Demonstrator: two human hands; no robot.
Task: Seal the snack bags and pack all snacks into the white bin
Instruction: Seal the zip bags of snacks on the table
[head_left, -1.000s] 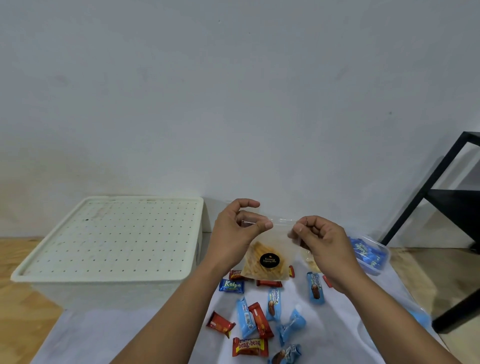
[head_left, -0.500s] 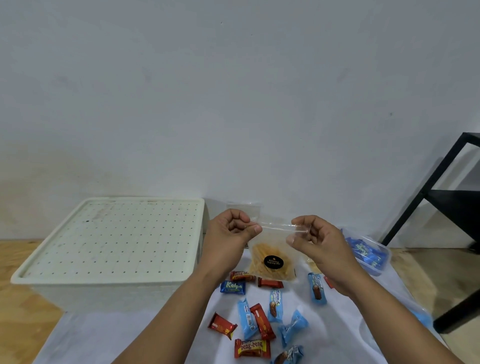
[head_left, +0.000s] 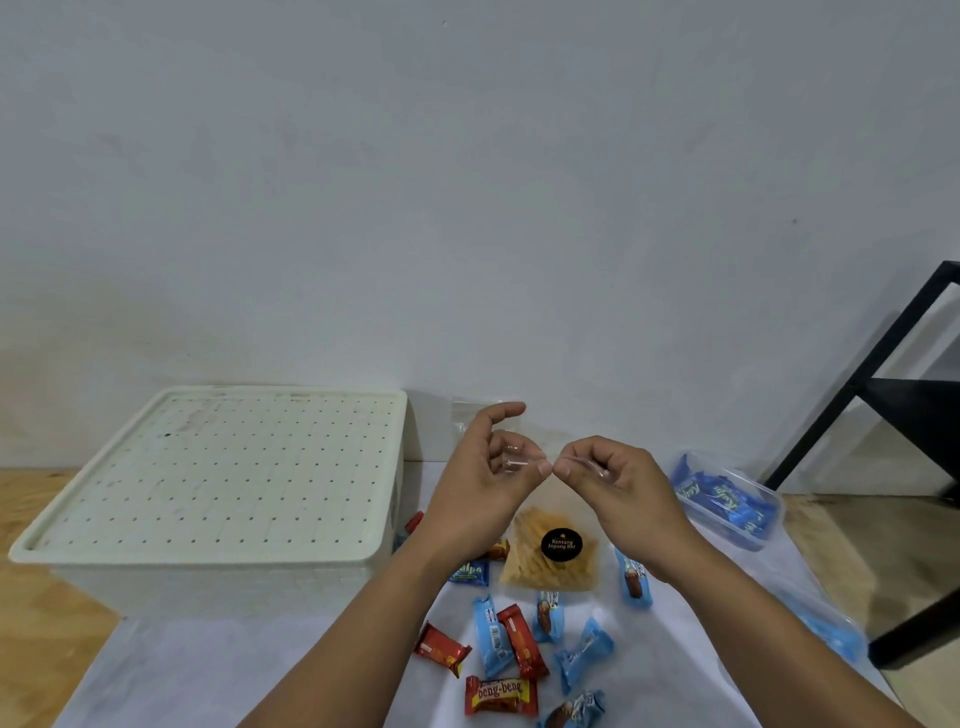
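A clear zip bag of yellow potato sticks (head_left: 545, 558) (its round black sticker reads "Kentang") hangs above the table, its top strip pinched between thumb and curled fingers of both the left hand (head_left: 485, 488) and the right hand (head_left: 618, 488), thumbs nearly touching at the middle of the seal. Below it, on a white cloth (head_left: 208, 670) spread over a wooden table (head_left: 31, 597), lie scattered wrapped snacks: a red Beng-Beng bar (head_left: 500, 695), other red bars and several blue packets. The white bin (head_left: 208, 499) stands to the left on the table, its perforated lid on, well apart from the bag. To the right, a clear plastic tub (head_left: 727, 499) holds blue-wrapped snacks. A plain white wall (head_left: 467, 208) fills the background, with a black metal frame (head_left: 883, 395) at the right edge.
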